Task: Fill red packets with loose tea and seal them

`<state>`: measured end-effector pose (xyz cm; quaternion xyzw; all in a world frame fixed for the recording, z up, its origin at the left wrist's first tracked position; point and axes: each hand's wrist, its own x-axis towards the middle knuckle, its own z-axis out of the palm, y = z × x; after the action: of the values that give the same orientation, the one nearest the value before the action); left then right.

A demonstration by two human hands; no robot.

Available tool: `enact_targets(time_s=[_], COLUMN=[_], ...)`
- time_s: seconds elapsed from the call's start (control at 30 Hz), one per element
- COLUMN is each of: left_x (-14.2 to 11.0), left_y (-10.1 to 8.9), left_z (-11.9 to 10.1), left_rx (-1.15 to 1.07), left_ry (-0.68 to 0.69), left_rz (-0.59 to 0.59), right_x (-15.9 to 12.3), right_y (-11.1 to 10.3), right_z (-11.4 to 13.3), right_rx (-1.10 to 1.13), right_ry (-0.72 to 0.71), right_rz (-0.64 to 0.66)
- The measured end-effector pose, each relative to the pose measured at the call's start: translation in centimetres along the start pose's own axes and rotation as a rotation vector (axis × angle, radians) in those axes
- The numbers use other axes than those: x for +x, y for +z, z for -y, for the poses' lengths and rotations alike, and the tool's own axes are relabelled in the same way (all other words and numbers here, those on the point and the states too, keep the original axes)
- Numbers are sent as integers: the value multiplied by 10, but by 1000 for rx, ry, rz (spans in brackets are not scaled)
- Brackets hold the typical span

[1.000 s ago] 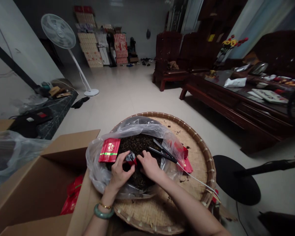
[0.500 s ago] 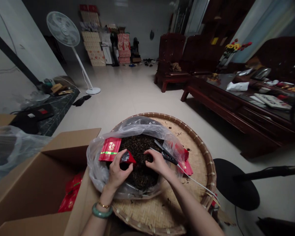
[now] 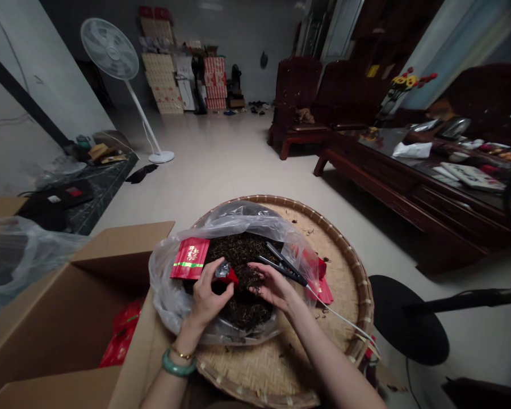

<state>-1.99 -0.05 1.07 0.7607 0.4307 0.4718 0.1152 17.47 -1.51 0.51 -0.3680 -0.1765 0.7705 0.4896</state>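
Observation:
A clear plastic bag (image 3: 166, 284) of dark loose tea leaves (image 3: 238, 255) lies open on a round woven bamboo tray (image 3: 344, 267). My left hand (image 3: 206, 298) pinches a small red packet (image 3: 225, 275) held open over the leaves. My right hand (image 3: 272, 287) is cupped just right of it, fingers curled around a pinch of tea leaves. A flat red packet (image 3: 190, 258) rests on the bag's left edge. A black hair-straightener-like sealing tool (image 3: 283, 264) lies across the bag behind my right hand, its white cord running right.
An open cardboard box (image 3: 68, 318) with red packets (image 3: 121, 341) inside stands at the left. More red packets (image 3: 323, 287) lie on the tray at right. A black round stand base (image 3: 409, 321), dark wooden furniture (image 3: 409, 187) and a white floor fan (image 3: 111, 51) surround the spot.
My right hand dug into the leaves to the right, then came back toward the small packet with leaves in its fingers. My left hand kept the packet in place.

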Motion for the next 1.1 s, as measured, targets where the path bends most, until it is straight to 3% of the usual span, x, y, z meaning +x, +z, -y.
enact_targets(time_s=[0.23,0.63,0.97,1.1], left_x=[-6,4,2,2], left_y=[5,-4,-2,-1], left_z=[-1,-1,1,1], left_rx=[-44,21,33,38], left_ry=[-41,-11,-3,4], left_rz=[56,-23,-18,-18], right_x=[9,3,3,1], right_y=[5,-1,14,19], right_z=[-10,8,12,16], right_rx=[-176,458,500,483], right_ry=[-126,60,44,-29], right_rz=[-64,-62,-16,-20])
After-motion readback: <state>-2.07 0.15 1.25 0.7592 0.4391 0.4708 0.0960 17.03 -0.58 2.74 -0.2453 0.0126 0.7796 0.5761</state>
